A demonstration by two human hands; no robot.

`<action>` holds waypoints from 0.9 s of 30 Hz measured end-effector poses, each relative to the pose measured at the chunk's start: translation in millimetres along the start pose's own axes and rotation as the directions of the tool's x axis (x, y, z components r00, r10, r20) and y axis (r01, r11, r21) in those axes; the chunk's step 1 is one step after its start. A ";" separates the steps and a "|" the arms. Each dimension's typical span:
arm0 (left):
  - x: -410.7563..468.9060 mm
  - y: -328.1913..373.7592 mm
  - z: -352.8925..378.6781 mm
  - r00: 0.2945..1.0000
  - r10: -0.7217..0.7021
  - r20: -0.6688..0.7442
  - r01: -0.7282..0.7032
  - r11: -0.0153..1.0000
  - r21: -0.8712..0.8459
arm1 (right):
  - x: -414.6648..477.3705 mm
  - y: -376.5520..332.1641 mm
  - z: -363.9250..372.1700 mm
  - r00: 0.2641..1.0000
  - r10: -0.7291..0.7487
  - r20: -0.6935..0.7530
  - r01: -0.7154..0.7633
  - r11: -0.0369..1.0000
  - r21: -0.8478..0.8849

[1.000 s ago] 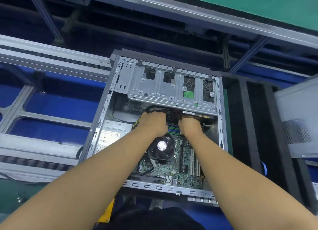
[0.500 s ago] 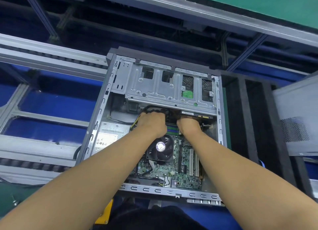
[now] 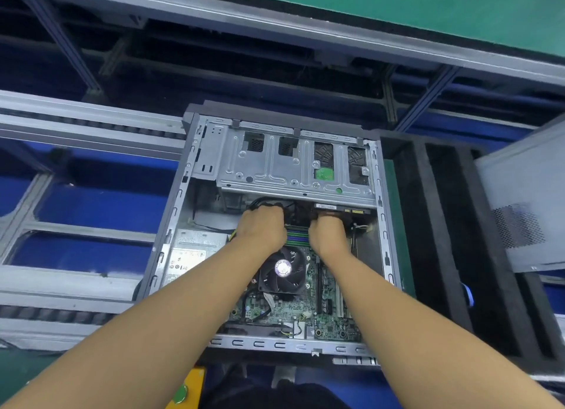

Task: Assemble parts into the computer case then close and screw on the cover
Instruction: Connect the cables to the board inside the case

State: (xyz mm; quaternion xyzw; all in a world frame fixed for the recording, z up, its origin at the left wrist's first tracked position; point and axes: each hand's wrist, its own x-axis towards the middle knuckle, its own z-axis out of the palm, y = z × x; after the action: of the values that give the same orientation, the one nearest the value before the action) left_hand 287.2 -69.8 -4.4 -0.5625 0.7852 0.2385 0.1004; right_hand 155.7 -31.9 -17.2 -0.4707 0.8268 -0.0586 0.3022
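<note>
Head view: almost nothing has changed over the last second. Both hands stay fisted at mid-frame inside the open case [image 3: 195, 176], just below the drive cage [image 3: 269, 164]. The left hand [image 3: 261, 229] is curled near black cables; what it grips is hidden. The right hand [image 3: 328, 232] is curled at a flat part under the cage. Likely a connector is still being seated. The cover [image 3: 526, 206] waits at right, off the case.

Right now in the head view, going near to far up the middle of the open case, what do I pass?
Bottom case rail → motherboard → CPU fan → left hand and right hand, level → drive cage.
</note>
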 end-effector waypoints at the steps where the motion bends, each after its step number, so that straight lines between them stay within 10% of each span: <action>1: -2.0 -0.5 -1.3 1.000 0.000 -0.008 0.000 1.000 0.005 | -4.4 -0.2 1.2 1.000 -0.001 -0.002 0.001 1.000 0.010; 13: -44.2 6.6 1.3 0.975 0.029 -0.219 -0.045 0.997 -0.066 | -61.6 5.8 -23.2 0.959 -0.178 0.222 0.196 0.978 -0.066; 27: -59.0 144.7 -10.5 0.822 0.240 -0.517 -0.469 0.800 -0.374 | -103.1 84.0 -105.4 0.926 -0.245 -0.285 0.361 0.793 0.491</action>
State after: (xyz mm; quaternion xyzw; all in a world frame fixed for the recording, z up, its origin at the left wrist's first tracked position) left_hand 174.1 11.0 67.6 -0.4464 0.7945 0.3076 -0.2737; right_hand 73.3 78.4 82.0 -0.4858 0.7172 -0.3833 0.3203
